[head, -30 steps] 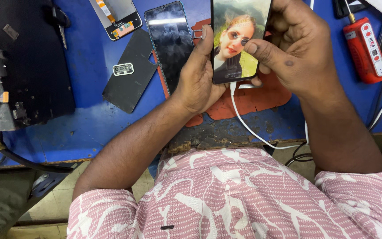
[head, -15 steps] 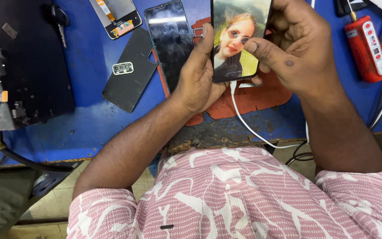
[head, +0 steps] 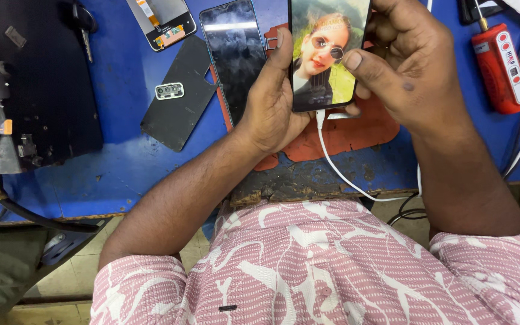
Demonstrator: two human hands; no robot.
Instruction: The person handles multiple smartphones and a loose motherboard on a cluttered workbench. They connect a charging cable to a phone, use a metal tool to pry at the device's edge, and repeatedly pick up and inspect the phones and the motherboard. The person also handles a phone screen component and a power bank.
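Note:
Both my hands hold a smartphone upright above the blue workbench. Its lit screen shows a portrait photo. My left hand grips the phone's left edge, thumb along the side. My right hand wraps the right edge, its thumb resting on the screen's right side. A white cable is plugged into the phone's bottom and runs down over the bench edge.
A dark phone screen and a black back cover lie to the left. A display part sits at the top. A black machine stands far left, a red tool at the right, an orange mat under the hands.

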